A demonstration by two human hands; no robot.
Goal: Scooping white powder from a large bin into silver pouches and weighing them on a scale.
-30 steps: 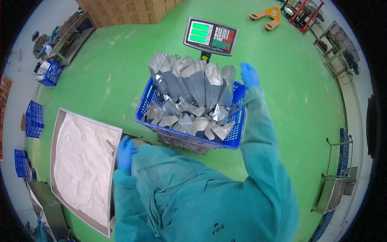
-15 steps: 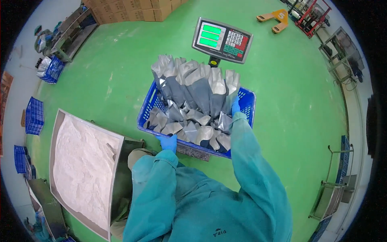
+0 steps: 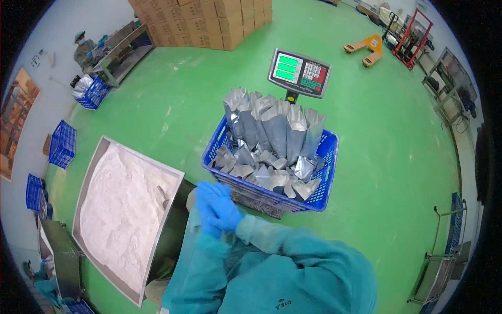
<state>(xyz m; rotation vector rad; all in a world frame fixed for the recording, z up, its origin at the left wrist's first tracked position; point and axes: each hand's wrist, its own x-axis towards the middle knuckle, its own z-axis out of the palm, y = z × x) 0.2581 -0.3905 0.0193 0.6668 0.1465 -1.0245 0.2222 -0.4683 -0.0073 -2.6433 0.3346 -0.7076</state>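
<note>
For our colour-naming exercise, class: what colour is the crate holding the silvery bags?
The crate is blue; it shows best in the head view.

A green floor (image 3: pixel 387 157) bears nearly everything: a scale base (image 3: pixel 256 204), mostly covered by the blue basket (image 3: pixel 328 152) set on it, and, toward the back, a stack of cartons (image 3: pixel 209 29), a yellow pallet jack (image 3: pixel 374 44) and a red lift (image 3: pixel 410 42). Along its left side stand a bench (image 3: pixel 124 55) and blue crates (image 3: pixel 63 144), and at the right edge a trolley (image 3: pixel 431 261). The basket carries grey bags (image 3: pixel 296 138), upright at the back, jumbled in front, while the tub (image 3: pixel 168 230) holds white powder (image 3: pixel 123 209) with a scoop (image 3: pixel 163 195) lying at its right side.
</note>
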